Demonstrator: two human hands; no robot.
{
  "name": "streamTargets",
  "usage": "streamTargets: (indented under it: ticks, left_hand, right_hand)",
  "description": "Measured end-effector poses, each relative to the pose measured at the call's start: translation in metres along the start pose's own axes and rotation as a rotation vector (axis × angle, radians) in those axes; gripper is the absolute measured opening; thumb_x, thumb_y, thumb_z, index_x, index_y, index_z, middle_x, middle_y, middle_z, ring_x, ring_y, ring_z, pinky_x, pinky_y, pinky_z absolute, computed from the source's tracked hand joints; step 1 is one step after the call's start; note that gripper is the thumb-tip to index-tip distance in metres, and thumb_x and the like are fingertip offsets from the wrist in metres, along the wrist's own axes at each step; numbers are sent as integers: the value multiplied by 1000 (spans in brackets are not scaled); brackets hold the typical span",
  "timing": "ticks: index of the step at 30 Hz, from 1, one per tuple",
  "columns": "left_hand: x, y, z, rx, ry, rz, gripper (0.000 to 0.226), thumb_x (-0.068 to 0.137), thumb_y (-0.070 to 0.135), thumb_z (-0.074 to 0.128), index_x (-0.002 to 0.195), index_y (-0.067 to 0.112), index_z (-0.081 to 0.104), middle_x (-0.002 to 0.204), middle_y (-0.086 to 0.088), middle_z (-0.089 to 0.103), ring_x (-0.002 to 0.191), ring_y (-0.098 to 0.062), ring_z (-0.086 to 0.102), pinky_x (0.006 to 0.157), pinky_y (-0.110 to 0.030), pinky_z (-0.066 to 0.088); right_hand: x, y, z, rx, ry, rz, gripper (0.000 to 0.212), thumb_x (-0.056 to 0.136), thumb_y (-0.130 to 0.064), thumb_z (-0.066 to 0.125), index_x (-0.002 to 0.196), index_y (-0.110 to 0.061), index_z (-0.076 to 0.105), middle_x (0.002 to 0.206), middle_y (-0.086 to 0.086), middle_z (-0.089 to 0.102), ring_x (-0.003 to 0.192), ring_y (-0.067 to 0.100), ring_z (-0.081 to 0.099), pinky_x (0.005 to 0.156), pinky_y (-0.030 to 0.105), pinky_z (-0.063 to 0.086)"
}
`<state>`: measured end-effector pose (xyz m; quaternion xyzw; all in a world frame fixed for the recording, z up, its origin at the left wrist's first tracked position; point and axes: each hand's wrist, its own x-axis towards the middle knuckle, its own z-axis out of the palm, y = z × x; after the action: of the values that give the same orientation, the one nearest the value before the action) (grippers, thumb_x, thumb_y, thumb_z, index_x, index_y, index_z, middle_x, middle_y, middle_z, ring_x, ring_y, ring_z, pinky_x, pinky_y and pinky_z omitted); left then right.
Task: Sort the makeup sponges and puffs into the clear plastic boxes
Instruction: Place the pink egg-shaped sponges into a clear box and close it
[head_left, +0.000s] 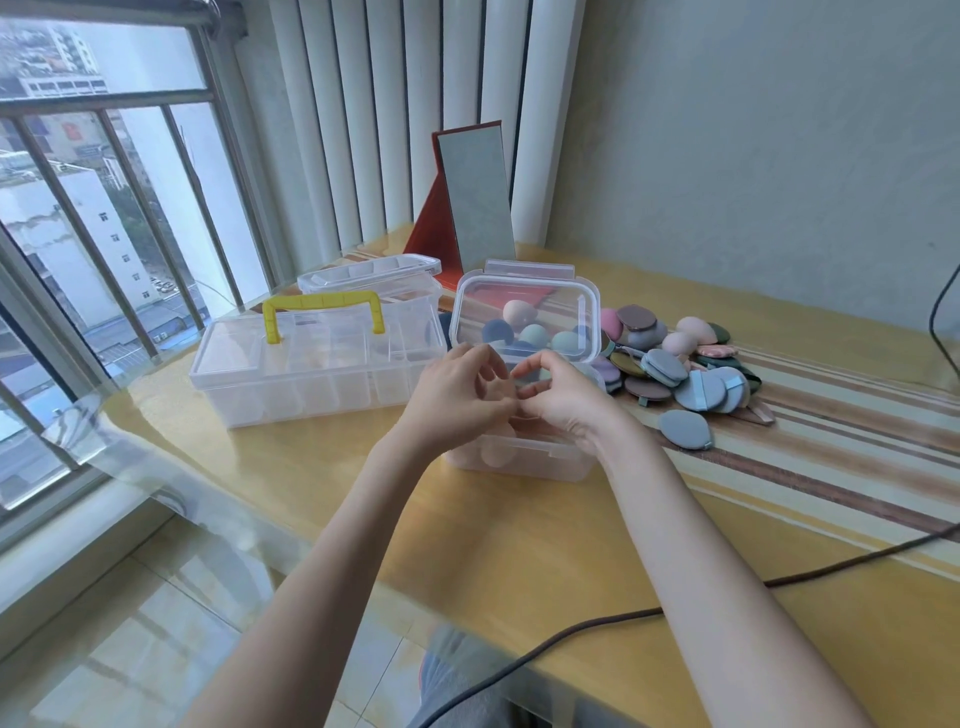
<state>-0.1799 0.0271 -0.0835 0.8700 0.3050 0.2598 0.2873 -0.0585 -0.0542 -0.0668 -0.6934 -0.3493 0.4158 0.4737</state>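
Observation:
A small clear box (519, 464) stands mid-table with its hinged lid (525, 291) raised. A peach sponge (496, 451) shows through its front wall, and several pink, blue and green sponges (535, 335) show through the lid. Both my hands meet over the box's mouth. My right hand (563, 402) curls index and thumb round a grey-green sponge (540, 376). My left hand (457, 395) has curled fingers whose tips touch the right hand; whether it holds anything is hidden. A pile of flat puffs and sponges (675, 364) lies to the right of the box.
A large clear compartment box (311, 384) with a yellow handle (322, 306) sits left of the small box, with another clear box (374, 278) behind it. A red-backed mirror (475, 208) stands at the back. One grey-blue puff (684, 428) lies apart. A dark cable (571, 634) crosses the table's front.

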Motion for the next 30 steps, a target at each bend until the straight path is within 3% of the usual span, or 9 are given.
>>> streamTargets:
  ticks: [4,8,10,13,16,19,25,27,30]
  left_hand:
    - [5,7,-4,167,-101,24,26,71,24,67,96,20,59,86,8,61,81,-13,53,75,-26,34]
    - [7,10,-3,201,-98,-5,16,72,18,62,87,19,62,82,6,64,82,-17,58,75,-27,37]
    - [7,10,-2,177,-88,-40,17,70,14,62,85,17,58,83,2,64,83,-21,57,73,-30,42]
    - [8,12,-2,207,-99,-59,21,68,12,65,86,15,56,86,-1,62,85,-24,54,71,-32,44]
    - [9,14,-2,258,-105,-62,17,69,14,67,82,15,56,86,-3,61,86,-25,54,68,-29,37]
    - [9,15,-2,255,-103,-66,12,72,15,65,80,14,57,84,-3,62,86,-26,53,68,-28,33]
    - [9,13,0,282,-94,-57,20,72,18,62,88,15,50,85,1,56,83,-24,51,67,-29,29]
    - [8,12,1,246,-77,-62,22,75,20,61,91,17,47,90,1,53,84,-21,48,70,-28,31]
    - [6,10,1,195,-33,-29,19,80,20,56,98,18,51,96,3,48,90,-18,46,76,-27,35]
  right_hand:
    - [3,3,-2,19,-19,14,33,84,13,60,96,-16,50,93,11,64,80,24,67,75,38,60]
    - [8,9,0,-156,43,-50,23,90,1,57,96,-21,51,102,11,66,88,29,70,82,47,58]
    - [7,9,1,-271,52,-109,25,94,-3,51,104,-26,53,101,8,65,87,29,70,81,46,58]
    - [7,6,5,-486,34,-193,44,95,-1,42,123,-32,55,92,0,61,84,27,66,80,42,58]
    - [7,3,10,-602,81,-215,31,95,-5,42,114,-24,58,87,-2,59,84,25,60,76,37,53]
    - [8,5,12,-625,194,-246,22,93,-5,44,103,-16,59,88,-1,60,88,25,58,76,34,48]
    - [8,5,8,-609,126,-254,36,93,-2,45,120,-22,55,91,-1,59,87,23,61,84,41,53]
    - [8,6,6,-530,122,-209,26,93,-2,46,113,-18,49,96,4,62,90,25,64,85,43,55]
    - [9,6,5,-539,138,-176,22,91,1,47,100,-17,54,97,3,64,94,25,65,87,41,54]
